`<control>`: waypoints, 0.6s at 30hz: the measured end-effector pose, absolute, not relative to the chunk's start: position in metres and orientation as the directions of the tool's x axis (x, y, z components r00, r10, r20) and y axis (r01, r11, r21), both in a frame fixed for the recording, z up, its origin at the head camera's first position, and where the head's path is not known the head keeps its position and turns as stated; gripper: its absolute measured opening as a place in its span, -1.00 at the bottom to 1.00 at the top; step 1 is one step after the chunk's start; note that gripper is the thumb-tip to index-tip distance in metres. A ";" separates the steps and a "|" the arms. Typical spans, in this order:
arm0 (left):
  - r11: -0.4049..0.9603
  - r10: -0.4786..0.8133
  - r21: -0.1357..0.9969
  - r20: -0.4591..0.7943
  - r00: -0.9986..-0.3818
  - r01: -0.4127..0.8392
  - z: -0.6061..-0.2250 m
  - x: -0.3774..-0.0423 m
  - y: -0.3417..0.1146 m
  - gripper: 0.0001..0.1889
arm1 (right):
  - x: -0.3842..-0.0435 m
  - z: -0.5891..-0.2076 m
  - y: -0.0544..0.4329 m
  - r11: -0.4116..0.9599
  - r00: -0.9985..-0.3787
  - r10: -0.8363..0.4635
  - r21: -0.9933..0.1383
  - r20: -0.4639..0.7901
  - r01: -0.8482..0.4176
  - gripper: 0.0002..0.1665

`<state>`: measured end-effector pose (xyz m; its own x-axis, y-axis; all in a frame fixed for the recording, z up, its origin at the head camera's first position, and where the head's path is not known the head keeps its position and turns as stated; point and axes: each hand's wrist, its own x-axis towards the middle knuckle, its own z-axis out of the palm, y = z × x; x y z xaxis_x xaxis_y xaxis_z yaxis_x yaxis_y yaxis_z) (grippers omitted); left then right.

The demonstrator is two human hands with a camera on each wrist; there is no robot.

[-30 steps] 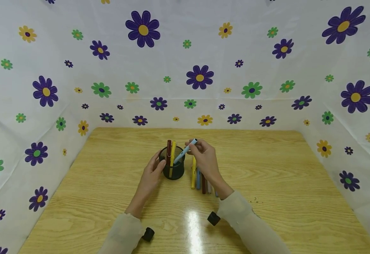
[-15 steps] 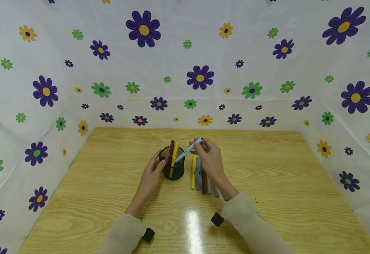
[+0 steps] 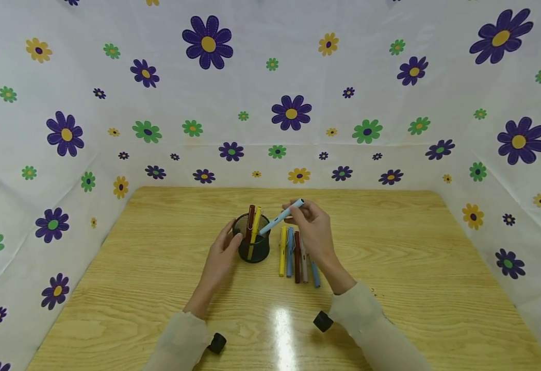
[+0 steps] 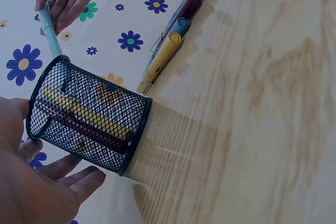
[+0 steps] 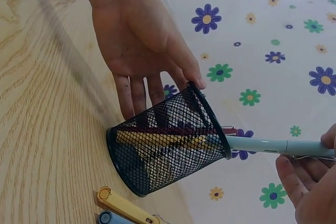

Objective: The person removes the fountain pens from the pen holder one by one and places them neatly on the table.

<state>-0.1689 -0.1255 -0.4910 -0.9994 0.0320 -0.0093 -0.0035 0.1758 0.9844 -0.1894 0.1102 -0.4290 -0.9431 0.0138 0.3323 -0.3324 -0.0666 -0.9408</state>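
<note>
A black mesh pen holder (image 3: 254,251) stands upright on the table. My left hand (image 3: 219,257) holds its left side, thumb at the rim and fingers round the far side. Inside lean a dark red pen (image 3: 250,224) and a yellow pen (image 3: 256,225). Between the thumb and fingers of my right hand (image 3: 314,229) is a light blue pen (image 3: 280,218), pinched near its upper end. That pen slants across the holder's right rim, its lower end inside the mouth. In the right wrist view the pen (image 5: 257,145) shows a clip near my fingers.
Right of the holder several pens lie side by side: a yellow one (image 3: 282,252), a blue one (image 3: 290,253), a dark red one (image 3: 297,263), a grey one (image 3: 305,268) and another blue one (image 3: 315,275). Flowered white cloth (image 3: 251,93) rises behind the wooden table (image 3: 159,232).
My right hand has moved right, tilting the light blue pen flatter and uncovering more of the lying pens. The two pens in the holder have leaned slightly right. My left hand stays put.
</note>
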 end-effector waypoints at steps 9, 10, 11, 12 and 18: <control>0.196 0.034 0.981 0.000 -0.999 0.007 -0.491 -0.169 -0.125 -0.33 | -0.189 -0.424 0.116 -0.102 -0.937 0.036 -0.932 0.346 -0.348 -0.73; 0.193 0.034 0.981 0.002 -0.999 0.009 -0.491 -0.169 -0.124 -0.33 | -0.189 -0.424 0.118 -0.106 -0.936 0.038 -0.930 0.349 -0.351 -0.73; 0.190 0.035 0.982 0.002 -0.999 0.008 -0.490 -0.169 -0.124 -0.34 | -0.189 -0.424 0.119 -0.108 -0.936 0.041 -0.929 0.350 -0.353 -0.74; 0.187 0.035 0.982 0.000 -0.999 0.007 -0.490 -0.169 -0.124 -0.34 | -0.189 -0.423 0.120 -0.110 -0.935 0.043 -0.929 0.351 -0.354 -0.72; 0.189 0.034 0.982 -0.005 -0.999 0.002 -0.484 -0.167 -0.122 -0.35 | -0.187 -0.419 0.124 -0.140 -0.937 0.053 -0.926 0.346 -0.350 -0.73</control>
